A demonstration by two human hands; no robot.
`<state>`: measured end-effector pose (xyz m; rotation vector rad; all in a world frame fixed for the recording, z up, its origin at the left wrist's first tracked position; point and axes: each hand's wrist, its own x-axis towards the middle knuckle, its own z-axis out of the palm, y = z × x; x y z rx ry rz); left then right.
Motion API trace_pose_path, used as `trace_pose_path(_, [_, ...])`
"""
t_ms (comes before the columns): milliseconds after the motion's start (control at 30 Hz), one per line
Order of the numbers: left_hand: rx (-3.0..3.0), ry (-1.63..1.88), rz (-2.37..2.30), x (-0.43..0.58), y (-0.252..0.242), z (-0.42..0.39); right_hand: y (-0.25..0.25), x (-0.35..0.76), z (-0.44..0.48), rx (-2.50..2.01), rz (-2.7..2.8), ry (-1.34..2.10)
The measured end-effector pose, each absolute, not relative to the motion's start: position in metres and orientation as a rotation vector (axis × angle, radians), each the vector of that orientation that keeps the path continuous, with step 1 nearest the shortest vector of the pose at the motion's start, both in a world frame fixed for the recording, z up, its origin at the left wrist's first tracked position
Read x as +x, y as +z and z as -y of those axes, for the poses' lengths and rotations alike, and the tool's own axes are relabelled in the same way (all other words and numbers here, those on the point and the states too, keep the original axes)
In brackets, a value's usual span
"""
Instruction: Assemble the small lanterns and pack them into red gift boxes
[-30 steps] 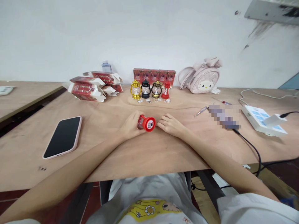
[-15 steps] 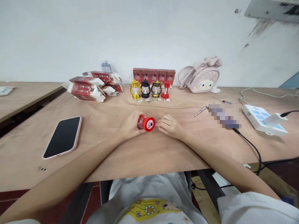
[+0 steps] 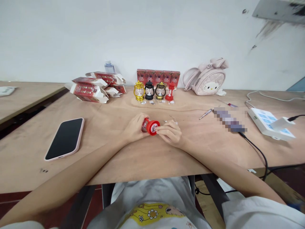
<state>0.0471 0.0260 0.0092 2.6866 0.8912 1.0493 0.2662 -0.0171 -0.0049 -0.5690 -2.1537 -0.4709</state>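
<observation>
My left hand [image 3: 134, 127] is wrapped round a small red toy lantern [image 3: 150, 126] that lies on its side on the wooden table [image 3: 147, 152], its round base turned towards me. The fingertips of my right hand [image 3: 169, 133] are pinched against that red base. A small metal wire piece [image 3: 173, 119] lies on the table just beyond my right hand. Further back, gold [image 3: 139, 91], black [image 3: 149, 90], dark-gold [image 3: 160, 91] and red [image 3: 170, 92] lanterns stand in a row.
A black phone in a pink case [image 3: 64, 138] lies at the left. Opened red cartons [image 3: 91, 87] and a row of red boxes [image 3: 158, 77] stand at the back, with a pink bag [image 3: 206, 81]. Screwdrivers [image 3: 206, 114], a power strip [image 3: 270, 123] and cables lie at the right.
My right hand has moved left from the table onto the lantern's red base, and its fingers have closed against it. The small wire piece now shows behind it.
</observation>
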Motion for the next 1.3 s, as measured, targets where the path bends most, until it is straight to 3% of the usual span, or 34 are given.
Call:
trace_pose_path(733, [2.706,1.066,-0.877,0.048,0.01,-0.025,-0.006,0.268,0.015,-0.63,2.02,-0.488])
trace_pose_path(1033, [2.55,1.057,-1.014,0.047,0.009,-0.028,0.007,0.311,-0.012,-1.117,1.952,-0.465])
trace_pose_path(1300, [2.5,1.063,-1.011,0.047,0.009,-0.026,0.007,0.336,-0.027,-1.174,2.403,-0.326])
